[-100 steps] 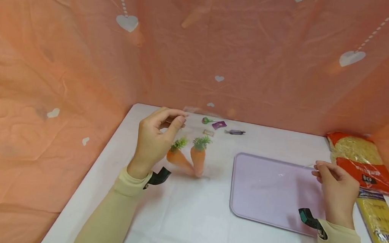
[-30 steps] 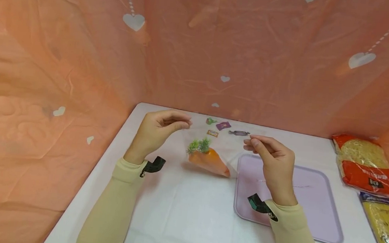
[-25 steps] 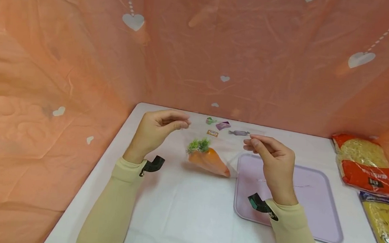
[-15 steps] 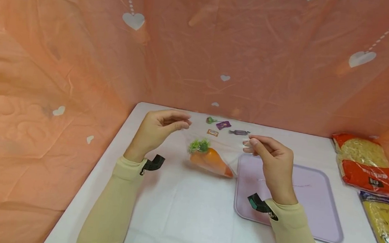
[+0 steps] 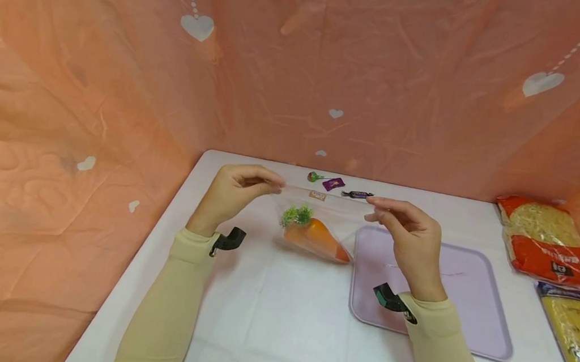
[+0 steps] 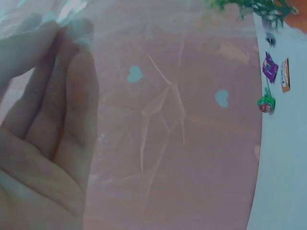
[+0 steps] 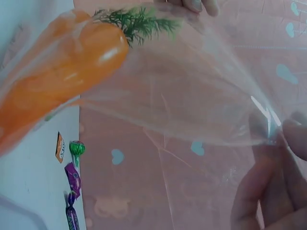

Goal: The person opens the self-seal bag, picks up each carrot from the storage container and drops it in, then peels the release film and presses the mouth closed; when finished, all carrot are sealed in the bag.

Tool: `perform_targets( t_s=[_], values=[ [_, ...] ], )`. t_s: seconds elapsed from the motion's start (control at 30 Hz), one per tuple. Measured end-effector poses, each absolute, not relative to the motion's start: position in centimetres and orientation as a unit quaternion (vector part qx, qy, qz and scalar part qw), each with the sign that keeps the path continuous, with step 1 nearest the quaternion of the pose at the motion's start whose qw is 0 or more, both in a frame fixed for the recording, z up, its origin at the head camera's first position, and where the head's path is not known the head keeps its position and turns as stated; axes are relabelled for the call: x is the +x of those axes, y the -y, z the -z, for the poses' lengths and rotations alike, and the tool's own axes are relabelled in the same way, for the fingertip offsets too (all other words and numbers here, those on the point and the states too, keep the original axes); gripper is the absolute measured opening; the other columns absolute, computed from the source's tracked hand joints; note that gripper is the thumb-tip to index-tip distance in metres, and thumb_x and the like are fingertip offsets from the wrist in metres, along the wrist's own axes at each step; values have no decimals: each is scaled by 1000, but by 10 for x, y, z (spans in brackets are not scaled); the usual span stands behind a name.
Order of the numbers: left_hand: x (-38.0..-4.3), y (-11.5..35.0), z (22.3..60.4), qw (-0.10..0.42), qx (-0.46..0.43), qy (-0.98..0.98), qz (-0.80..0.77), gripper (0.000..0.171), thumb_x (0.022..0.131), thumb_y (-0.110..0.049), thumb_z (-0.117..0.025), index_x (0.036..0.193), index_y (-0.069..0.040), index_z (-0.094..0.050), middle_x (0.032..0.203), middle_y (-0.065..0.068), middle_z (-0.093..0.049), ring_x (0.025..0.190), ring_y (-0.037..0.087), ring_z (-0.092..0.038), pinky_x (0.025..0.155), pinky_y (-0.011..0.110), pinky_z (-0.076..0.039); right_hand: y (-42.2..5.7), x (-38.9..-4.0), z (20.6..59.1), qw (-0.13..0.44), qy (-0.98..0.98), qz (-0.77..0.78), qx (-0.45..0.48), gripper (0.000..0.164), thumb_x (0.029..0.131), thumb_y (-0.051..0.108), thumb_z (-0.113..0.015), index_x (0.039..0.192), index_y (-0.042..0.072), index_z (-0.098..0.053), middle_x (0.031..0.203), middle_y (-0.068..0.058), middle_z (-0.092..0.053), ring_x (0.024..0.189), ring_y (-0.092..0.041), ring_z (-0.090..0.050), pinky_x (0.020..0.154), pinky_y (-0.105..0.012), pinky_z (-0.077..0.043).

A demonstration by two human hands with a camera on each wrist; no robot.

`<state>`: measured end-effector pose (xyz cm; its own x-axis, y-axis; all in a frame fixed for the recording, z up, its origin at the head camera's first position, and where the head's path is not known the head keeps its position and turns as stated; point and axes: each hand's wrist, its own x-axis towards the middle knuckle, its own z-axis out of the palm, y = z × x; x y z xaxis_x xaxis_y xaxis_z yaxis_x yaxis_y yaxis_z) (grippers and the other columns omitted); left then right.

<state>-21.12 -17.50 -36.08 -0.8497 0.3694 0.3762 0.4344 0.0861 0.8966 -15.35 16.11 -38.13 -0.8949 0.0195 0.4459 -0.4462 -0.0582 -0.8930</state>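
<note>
A clear plastic bag (image 5: 341,213) is stretched between my two hands, its top edge nearly straight in the head view. Inside lie two orange carrots (image 5: 316,237) with feathery green tops (image 7: 139,24), overlapping, tips toward the right. My left hand (image 5: 229,199) pinches the bag's left top corner between thumb and fingers. At the opposite corner, my right hand (image 5: 413,242) pinches the film with thumb and forefinger; the right wrist view shows the plastic gathered at those fingertips. The bag's bottom hangs close over the white table, beside the tray's left edge.
A lilac tray (image 5: 479,309) lies under my right forearm, with a thin pale strip (image 5: 451,273) on it. Behind the bag are a green lollipop (image 5: 315,177), purple candy (image 5: 333,184), dark candy (image 5: 357,195) and orange candy (image 5: 318,195). Red packet (image 5: 540,254) and yellow packet (image 5: 571,334) sit right.
My right hand has come left from over the tray to the bag's corner. The carrots have bunched together, tips swung right. In the last half second the bag's top edge has pulled straight.
</note>
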Motion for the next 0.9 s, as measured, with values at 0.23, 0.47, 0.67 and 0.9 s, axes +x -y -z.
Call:
perform_targets(
  t_s=[0.23,0.47,0.67,0.9],
  values=[
    [-214,178,365,33,-319,713,623,16,93,-3,-70,102,-12,-81,108,8,-76,98,26,-73,90,40,-61,-167,-154,383,160,675,-697,183,18,93,-15,-57,104,-13,-72,108,-12,-77,95,-23,-75,81,-23,-59],
    [-213,179,364,38,-303,753,583,23,98,-5,-63,101,-18,-82,110,2,-77,101,18,-73,88,38,-61,-170,-151,381,144,703,-676,164,20,95,-12,-56,102,-9,-75,105,-13,-77,98,-29,-74,85,-26,-60],
    [-213,180,364,34,-304,775,553,21,101,-11,-61,105,-20,-80,107,-1,-77,96,15,-72,89,32,-60,-170,-150,380,138,721,-652,190,18,95,-7,-59,99,-5,-76,106,-15,-76,105,-25,-71,90,-26,-59],
    [-203,172,351,33,-271,798,538,12,95,-21,-72,105,-18,-77,102,-6,-76,94,13,-69,88,31,-59,-169,-149,380,139,706,-659,218,17,88,-13,-68,104,-9,-74,107,-18,-75,106,-24,-69,94,-24,-56]
  ],
)
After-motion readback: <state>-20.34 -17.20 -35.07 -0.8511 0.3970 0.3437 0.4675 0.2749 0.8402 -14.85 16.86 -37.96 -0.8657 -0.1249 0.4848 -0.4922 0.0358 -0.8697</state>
